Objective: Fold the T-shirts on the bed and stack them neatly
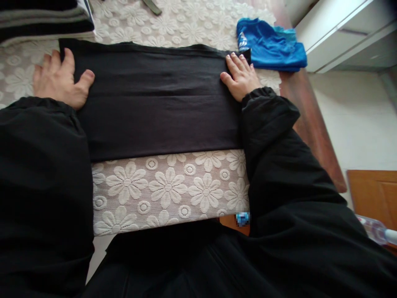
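Black cloth [158, 111]: lies flat on the pale flowered tablecloth [167, 186], with a straight near edge and a wavier far one. At its left end, left hand [62, 80] palm down, fingers stretched and spread, thumb wide over the fabric, gripping nothing; at its far right corner, right hand [242, 79] palm down, fingers nearly straight with narrow gaps, resting on the fabric without clasping it. Just beside that corner, folded blue cloth [273, 47]; at far left, stack of black and gray fabrics [43, 20]; along the right, strip of reddish wooden table [310, 124].
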Motion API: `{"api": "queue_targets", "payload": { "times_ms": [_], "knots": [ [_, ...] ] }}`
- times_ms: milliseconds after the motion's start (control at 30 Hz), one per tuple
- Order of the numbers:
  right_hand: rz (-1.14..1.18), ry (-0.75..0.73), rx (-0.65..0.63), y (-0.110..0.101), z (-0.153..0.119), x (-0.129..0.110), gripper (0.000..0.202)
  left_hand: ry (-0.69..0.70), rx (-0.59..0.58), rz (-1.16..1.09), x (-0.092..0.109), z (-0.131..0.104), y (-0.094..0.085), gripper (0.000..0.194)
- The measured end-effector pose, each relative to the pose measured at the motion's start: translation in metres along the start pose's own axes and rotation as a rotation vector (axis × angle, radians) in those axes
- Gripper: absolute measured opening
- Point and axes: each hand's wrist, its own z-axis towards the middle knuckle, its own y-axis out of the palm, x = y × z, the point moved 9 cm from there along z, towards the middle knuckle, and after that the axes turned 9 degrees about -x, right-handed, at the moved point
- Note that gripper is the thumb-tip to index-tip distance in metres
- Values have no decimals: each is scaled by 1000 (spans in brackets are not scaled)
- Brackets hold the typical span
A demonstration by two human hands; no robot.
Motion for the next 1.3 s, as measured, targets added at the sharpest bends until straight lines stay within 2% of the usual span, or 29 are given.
{"api": "queue_targets", "payload": {
  "times_ms": [300,533,767,1000,1100,1200,1300],
  "knots": [
    [35,-24,22,2,6,7,76,28,-17,-85,-9,9,5,105],
    [25,-13,47,-1,2,5,80,64,8,-115,-2,4,0,107],
    [77,-6,34,3,10,14,79,47,-3,-77,-2,5,1,108],
    [281,-137,120,9,35,38,90,128,88,-284,-3,5,-4,90],
    [307,-143,109,11,43,43,91,135,95,-300,-4,6,-4,84],
    [226,-67,81,9,39,38,89,156,96,-302,-3,7,-3,79],
    [162,-54,99,2,26,22,84,152,148,-352,-7,6,-3,79]
  ]
}}
